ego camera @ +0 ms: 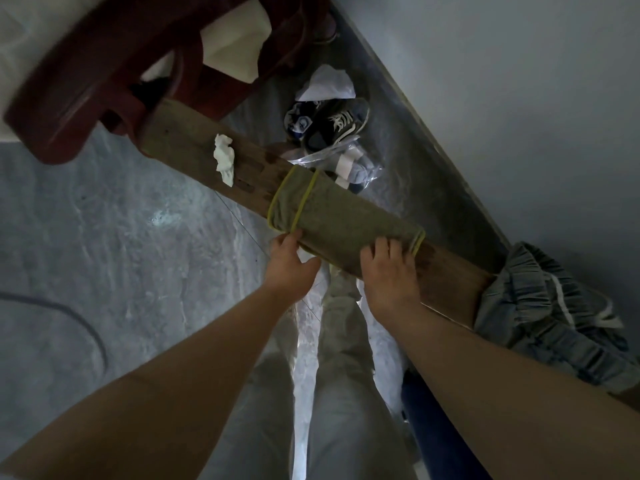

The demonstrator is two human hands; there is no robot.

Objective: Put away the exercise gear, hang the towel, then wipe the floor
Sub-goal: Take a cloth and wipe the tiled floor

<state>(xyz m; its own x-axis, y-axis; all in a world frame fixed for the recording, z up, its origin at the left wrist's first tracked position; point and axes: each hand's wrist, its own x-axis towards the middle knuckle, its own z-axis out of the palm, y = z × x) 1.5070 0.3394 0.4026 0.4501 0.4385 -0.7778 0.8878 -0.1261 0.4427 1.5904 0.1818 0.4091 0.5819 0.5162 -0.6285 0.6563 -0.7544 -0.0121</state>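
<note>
My left hand (289, 263) pinches the towel (341, 216) by its near corner; my right hand (389, 271) lies flat, fingers spread, on its other end. The towel hangs draped over a wooden rail (242, 168), between a white rag (224, 163) and a denim garment (550, 317). Shoes (325, 124) sit on the floor (104, 237) beyond.

The olive-green towel with a yellow edge (341, 216) is soft, fuzzy, matt cloth, and it lies over a long brown wooden rail (194, 147) that looks rough and worn. On that wood sits a small white crumpled paper tissue (224, 162), and at the far right end hangs blue-grey gathered denim cloth (550, 320). The dark red chair (86, 95) looks like smooth, slightly shiny plastic, and the grey stone floor (114, 230) is hard with a dull shine.
</note>
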